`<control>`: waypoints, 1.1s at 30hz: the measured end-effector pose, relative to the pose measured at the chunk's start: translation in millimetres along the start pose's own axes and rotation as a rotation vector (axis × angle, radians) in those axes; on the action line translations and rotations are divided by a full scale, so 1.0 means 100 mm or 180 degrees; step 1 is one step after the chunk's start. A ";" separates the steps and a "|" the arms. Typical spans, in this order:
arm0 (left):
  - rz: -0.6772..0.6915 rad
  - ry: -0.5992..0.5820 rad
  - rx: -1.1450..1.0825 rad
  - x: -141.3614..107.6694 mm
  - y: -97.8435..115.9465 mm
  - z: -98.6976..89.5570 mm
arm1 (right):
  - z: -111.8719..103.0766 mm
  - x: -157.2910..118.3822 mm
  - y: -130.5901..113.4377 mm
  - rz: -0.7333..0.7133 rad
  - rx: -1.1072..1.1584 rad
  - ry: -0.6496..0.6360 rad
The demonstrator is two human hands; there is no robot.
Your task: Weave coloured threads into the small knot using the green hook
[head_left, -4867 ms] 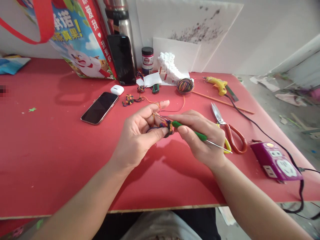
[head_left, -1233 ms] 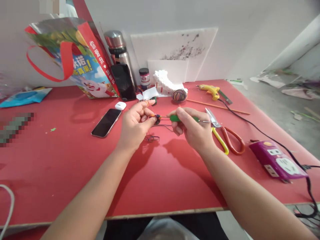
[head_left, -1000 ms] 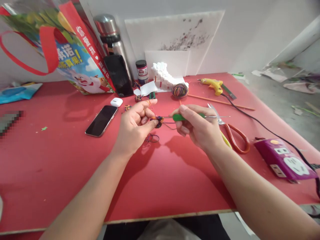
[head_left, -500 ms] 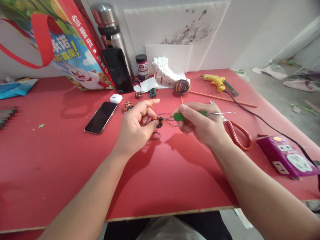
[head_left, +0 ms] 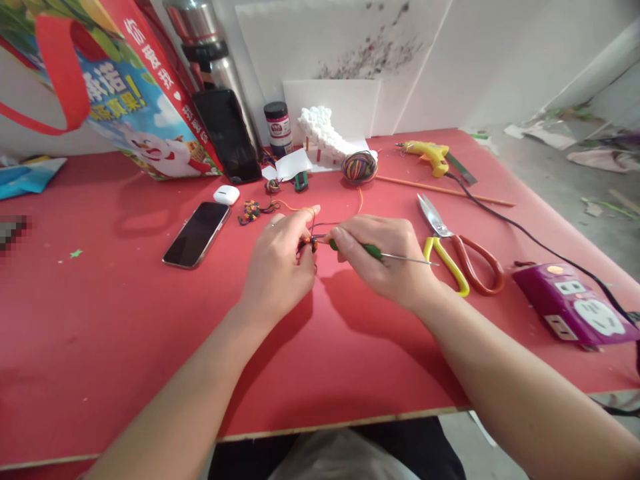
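Pinched in my left hand (head_left: 281, 257) is a small dark and orange crochet piece (head_left: 309, 245), partly covered by the fingers. Orange yarn runs over the left index finger. My right hand (head_left: 377, 253) is closed around the green handle of a crochet hook (head_left: 371, 251), with a thin metal end pointing right. The other end of the hook meets the crochet piece, but its tip is too small to make out. A strand leads back to a multicoloured yarn ball (head_left: 359, 167). Behind the left hand lies a small knotted multicoloured piece (head_left: 251, 211).
Right of my hands are scissors (head_left: 443, 230), a purple power socket (head_left: 575, 303), a yellow glue gun (head_left: 425, 155) and a thin stick (head_left: 445, 189). To the left lie a phone (head_left: 197, 235) and a white earbud case (head_left: 227, 195). A white textured model (head_left: 325, 137) stands behind.
My right hand has moved slightly left and down, bringing the hook's handle closer to the crochet piece and tilting it. My left hand has turned a little. The scissors' yellow handle now shows.
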State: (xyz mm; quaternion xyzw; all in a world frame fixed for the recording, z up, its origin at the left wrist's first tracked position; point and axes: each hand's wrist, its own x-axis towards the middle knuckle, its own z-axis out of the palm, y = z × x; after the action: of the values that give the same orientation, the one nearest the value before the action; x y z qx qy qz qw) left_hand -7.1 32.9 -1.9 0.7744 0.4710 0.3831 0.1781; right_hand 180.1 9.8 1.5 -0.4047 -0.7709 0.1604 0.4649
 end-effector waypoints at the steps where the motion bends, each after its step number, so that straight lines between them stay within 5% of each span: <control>1: -0.0134 0.0003 -0.0136 0.01 0.00 0.00 | 0.01 -0.01 0.00 -0.0058 -0.0065 0.0025; 7: -0.1552 0.0197 -0.2341 0.09 0.05 -0.05 | 0.12 -0.05 0.01 -0.0279 -0.0046 0.0401; 12: -0.2058 0.0130 -0.3226 0.10 0.10 -0.08 | 0.13 -0.05 0.02 0.0186 0.0278 0.0602; 20: -0.1903 0.0162 -0.3240 0.07 0.13 -0.10 | 0.11 -0.05 -0.03 0.0474 0.0806 0.0631; 27: -0.1882 0.0152 -0.3411 0.05 0.22 -0.13 | 0.15 -0.08 0.02 -0.0655 0.0055 0.0585; 33: -0.1471 -0.0109 -0.3330 -0.01 0.21 -0.14 | 0.12 -0.07 0.04 -0.1007 -0.0465 0.0475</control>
State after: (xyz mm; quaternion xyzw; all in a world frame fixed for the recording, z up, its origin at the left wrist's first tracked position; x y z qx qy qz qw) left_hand -5.2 20.1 19.8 0.4662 0.3728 0.5038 0.6244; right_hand 173.5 8.8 -11.3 -0.3219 -0.7979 -0.0016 0.5096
